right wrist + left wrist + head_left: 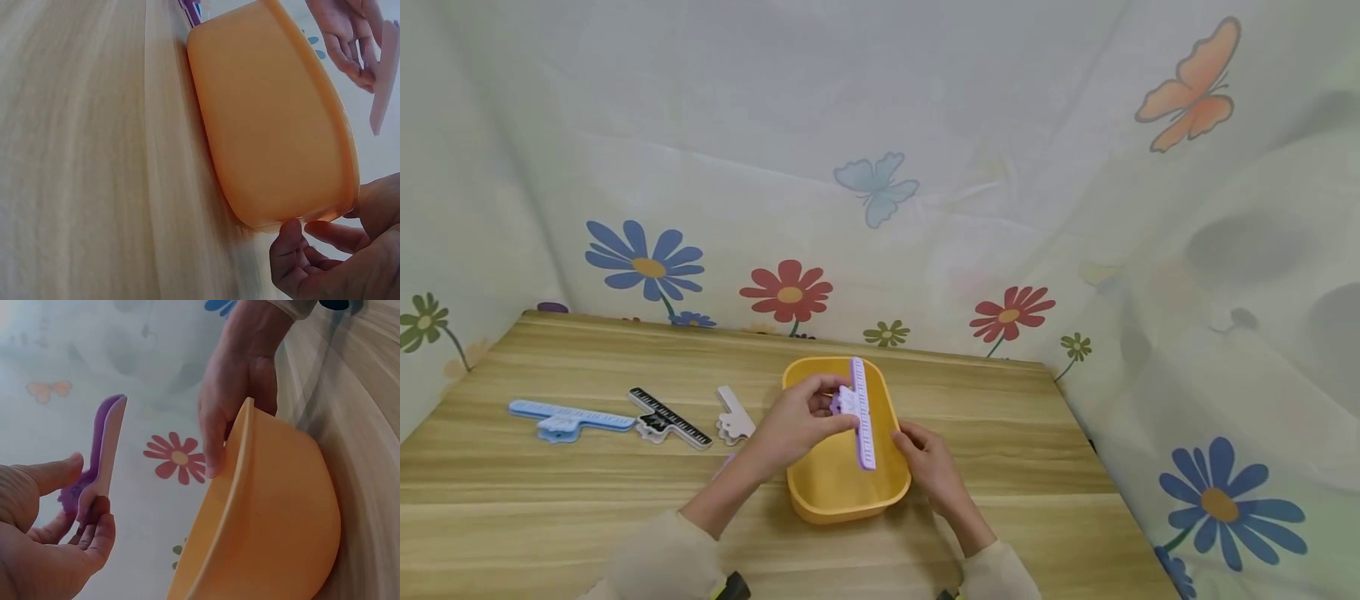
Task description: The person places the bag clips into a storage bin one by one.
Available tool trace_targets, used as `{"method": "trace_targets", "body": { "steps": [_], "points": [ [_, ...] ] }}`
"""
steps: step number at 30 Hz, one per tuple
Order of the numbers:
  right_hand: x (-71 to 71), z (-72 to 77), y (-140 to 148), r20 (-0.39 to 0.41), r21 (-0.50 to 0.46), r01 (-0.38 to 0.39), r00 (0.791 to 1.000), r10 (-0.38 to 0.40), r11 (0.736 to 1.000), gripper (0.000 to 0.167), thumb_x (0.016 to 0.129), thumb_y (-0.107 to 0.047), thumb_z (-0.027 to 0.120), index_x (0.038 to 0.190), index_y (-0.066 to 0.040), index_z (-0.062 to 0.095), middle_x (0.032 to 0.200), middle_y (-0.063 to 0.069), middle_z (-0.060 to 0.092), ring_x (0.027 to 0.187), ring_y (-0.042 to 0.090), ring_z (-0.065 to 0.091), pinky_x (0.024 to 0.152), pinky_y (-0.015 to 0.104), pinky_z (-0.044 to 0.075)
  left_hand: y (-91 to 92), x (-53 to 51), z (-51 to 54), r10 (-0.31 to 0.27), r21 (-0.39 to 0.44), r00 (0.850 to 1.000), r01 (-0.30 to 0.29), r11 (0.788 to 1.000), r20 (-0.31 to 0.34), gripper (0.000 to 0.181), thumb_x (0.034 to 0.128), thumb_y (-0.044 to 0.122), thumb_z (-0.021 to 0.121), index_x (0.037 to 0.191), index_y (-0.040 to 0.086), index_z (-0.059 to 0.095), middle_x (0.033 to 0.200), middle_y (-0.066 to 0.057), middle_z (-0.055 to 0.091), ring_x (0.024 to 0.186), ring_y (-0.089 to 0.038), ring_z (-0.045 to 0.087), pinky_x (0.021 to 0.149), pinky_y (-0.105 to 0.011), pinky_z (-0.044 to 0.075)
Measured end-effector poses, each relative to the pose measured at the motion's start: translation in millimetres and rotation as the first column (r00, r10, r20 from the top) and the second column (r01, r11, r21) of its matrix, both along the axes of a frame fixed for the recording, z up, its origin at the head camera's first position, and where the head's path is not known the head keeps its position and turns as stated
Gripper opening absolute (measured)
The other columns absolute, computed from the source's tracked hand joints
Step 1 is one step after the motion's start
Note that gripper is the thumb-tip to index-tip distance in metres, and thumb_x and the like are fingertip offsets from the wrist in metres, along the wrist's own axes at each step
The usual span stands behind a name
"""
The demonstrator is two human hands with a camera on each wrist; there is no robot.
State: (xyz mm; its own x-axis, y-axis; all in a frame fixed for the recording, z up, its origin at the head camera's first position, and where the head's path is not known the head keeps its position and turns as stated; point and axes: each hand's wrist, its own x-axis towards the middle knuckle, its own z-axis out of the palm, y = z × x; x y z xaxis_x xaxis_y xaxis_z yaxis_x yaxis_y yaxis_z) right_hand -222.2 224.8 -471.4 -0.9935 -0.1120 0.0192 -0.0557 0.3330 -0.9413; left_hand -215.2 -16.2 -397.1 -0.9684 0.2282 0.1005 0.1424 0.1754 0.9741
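My left hand pinches a purple and white long-bar clip with piano-key markings. It holds the clip above a yellow plastic bin, apart from the rim. In the left wrist view the clip sits between thumb and fingers, its bar pointing up. My right hand grips the bin's right side at the rim, thumb on the rim and fingers against the outer wall. The right wrist view shows those fingers on the bin's wall. The bin's floor is partly hidden by the clip and left hand.
Left of the bin on the wooden table lie a blue clip, a black and white clip and a white clip. A purple piece is mostly hidden by the left forearm. A flowered curtain stands behind.
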Motion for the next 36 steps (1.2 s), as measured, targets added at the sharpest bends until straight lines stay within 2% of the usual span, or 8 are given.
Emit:
{"method": "trace_targets", "body": {
  "steps": [3, 5, 11, 12, 20, 29, 36],
  "points": [
    [-0.8, -0.5, 0.6, -0.005, -0.004, -0.006, 1.000, 0.006, 1.000, 0.040, 0.108, -0.018, 0.056, 0.138, 0.007, 0.060, 0.129, 0.024, 0.066, 0.103, 0.027, 0.068, 0.085, 0.039, 0.060, 5.2, -2.2, -2.8, 0.004, 0.011, 1.000, -0.004, 1.000, -0.002, 0.050, 0.0892, 0.008, 0.082, 0.134, -0.001, 0.062, 0.122, -0.013, 0.066, 0.100, -0.024, 0.063, 0.086, -0.032, 0.058],
    [2.7, 7.7, -1.8, -0.005, -0.008, -0.014, 1.000, 0.014, 1.000, 0.038, 0.108, -0.014, 0.055, 0.137, 0.010, 0.060, 0.127, 0.026, 0.066, 0.101, 0.026, 0.068, 0.084, 0.037, 0.060, 8.3, -3.9, -4.8, 0.005, 0.011, 1.000, -0.005, 1.000, 0.000, 0.048, 0.0888, 0.009, 0.082, 0.131, -0.001, 0.063, 0.119, -0.012, 0.067, 0.098, -0.023, 0.063, 0.084, -0.032, 0.058],
    [2.0, 6.1, -0.4, -0.016, -0.022, -0.037, 0.999, 0.036, 0.999, 0.038, 0.108, -0.013, 0.054, 0.138, 0.010, 0.059, 0.126, 0.025, 0.066, 0.102, 0.026, 0.067, 0.083, 0.035, 0.060, 17.0, -6.8, -10.6, 0.010, -0.002, 1.000, -0.010, 1.000, 0.011, 0.044, 0.0878, 0.008, 0.083, 0.127, 0.001, 0.065, 0.113, -0.009, 0.068, 0.095, -0.022, 0.062, 0.082, -0.032, 0.058],
    [-0.2, 1.4, 1.2, -0.021, -0.022, -0.039, 0.999, 0.038, 0.999, 0.039, 0.108, -0.015, 0.054, 0.138, 0.009, 0.059, 0.126, 0.024, 0.066, 0.104, 0.027, 0.067, 0.083, 0.035, 0.060, 18.4, -7.1, -11.1, 0.011, -0.002, 1.000, -0.011, 1.000, 0.013, 0.044, 0.0875, 0.008, 0.083, 0.126, 0.001, 0.065, 0.112, -0.009, 0.067, 0.095, -0.022, 0.062, 0.082, -0.032, 0.058],
    [0.4, 1.4, 2.6, -0.036, -0.021, -0.044, 0.998, 0.044, 0.999, 0.039, 0.109, -0.017, 0.055, 0.138, 0.008, 0.060, 0.127, 0.023, 0.067, 0.107, 0.029, 0.066, 0.089, 0.043, 0.059, 25.8, -9.5, -14.5, 0.025, -0.030, 1.000, -0.025, 0.999, 0.006, 0.045, 0.0850, 0.010, 0.086, 0.124, 0.002, 0.066, 0.108, -0.007, 0.067, 0.094, -0.021, 0.061, 0.079, -0.029, 0.054],
    [-1.1, -1.2, 3.6, -0.029, -0.003, -0.036, 0.999, 0.036, 0.999, 0.038, 0.109, -0.017, 0.054, 0.138, 0.007, 0.061, 0.128, 0.022, 0.067, 0.107, 0.026, 0.066, 0.087, 0.037, 0.059, 31.2, -12.6, -16.6, 0.046, -0.108, 0.999, -0.047, 0.993, -0.010, 0.045, 0.0829, 0.012, 0.088, 0.121, 0.002, 0.067, 0.103, -0.005, 0.068, 0.092, -0.019, 0.061, 0.078, -0.032, 0.055],
    [-1.9, -2.2, 2.5, -0.030, -0.006, -0.030, 0.999, 0.029, 1.000, 0.037, 0.108, -0.016, 0.054, 0.137, 0.007, 0.061, 0.127, 0.024, 0.067, 0.108, 0.029, 0.067, 0.087, 0.040, 0.059, 31.7, -15.8, -18.7, 0.047, -0.194, 0.999, -0.050, 0.980, -0.022, 0.045, 0.0824, 0.013, 0.088, 0.120, 0.002, 0.066, 0.101, -0.004, 0.068, 0.090, -0.019, 0.062, 0.074, -0.031, 0.055]
  ]
}}
